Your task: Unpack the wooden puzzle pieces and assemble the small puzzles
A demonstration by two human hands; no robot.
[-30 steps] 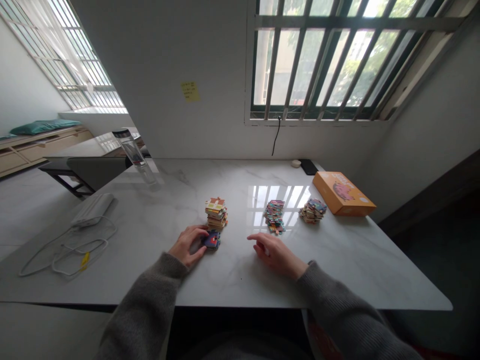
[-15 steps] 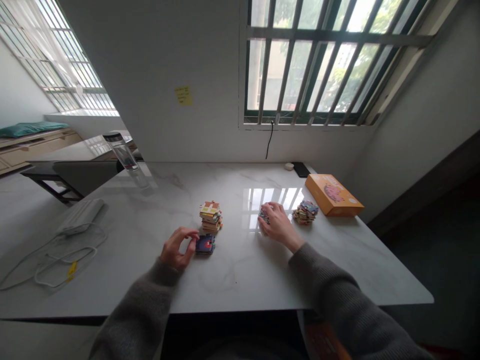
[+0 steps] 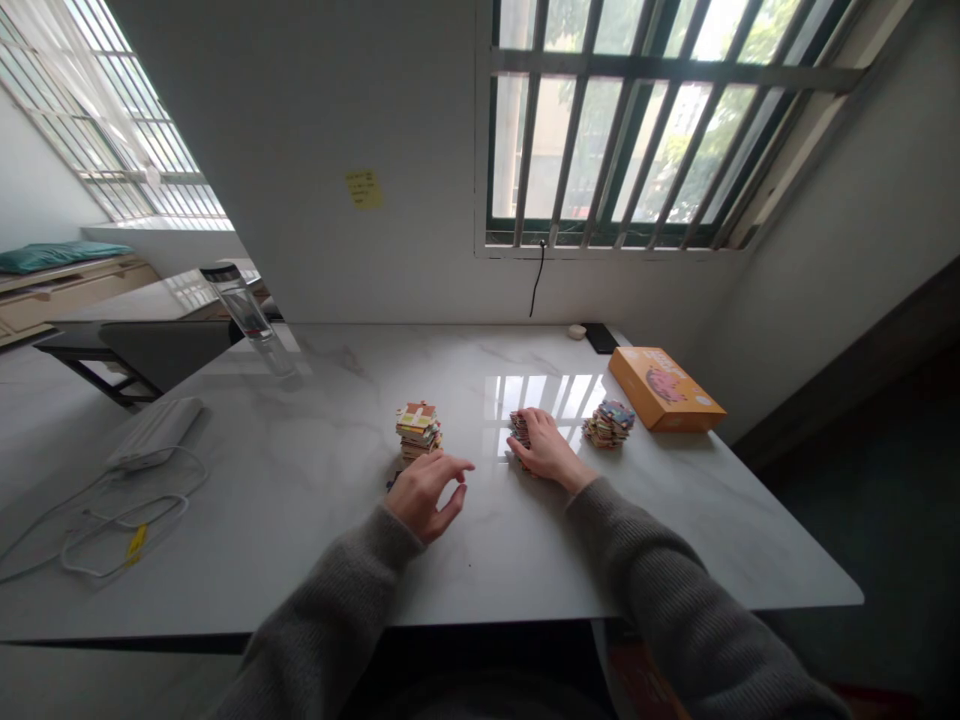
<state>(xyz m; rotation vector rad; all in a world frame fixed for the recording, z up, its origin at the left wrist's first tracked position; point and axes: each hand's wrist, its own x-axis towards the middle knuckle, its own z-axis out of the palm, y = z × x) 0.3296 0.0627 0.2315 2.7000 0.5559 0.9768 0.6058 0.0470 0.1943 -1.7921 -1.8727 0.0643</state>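
Observation:
My right hand (image 3: 549, 448) is wrapped around a pile of jigsaw puzzle pieces (image 3: 516, 428) on the table, covering most of it. My left hand (image 3: 431, 492) hovers in front of the tall stack of puzzle pieces (image 3: 418, 425), thumb and forefinger apart with nothing visible between them. Behind its wrist, only a sliver of the low dark blue puzzle stack (image 3: 391, 480) shows. Another puzzle stack (image 3: 609, 424), blue on top and uneven, stands to the right of my right hand.
An orange box (image 3: 666, 390) lies at the right, near a black phone (image 3: 600, 338) and a small white case (image 3: 577, 332). A clear bottle (image 3: 238, 302) stands at the back left. On the left, a white power strip (image 3: 154, 432) trails its cable across the marble-patterned table (image 3: 315, 570).
My left hand has moved right from the dark blue stack, now mostly hiding it. My right hand has shifted slightly left and toward me, together with the pile it covers.

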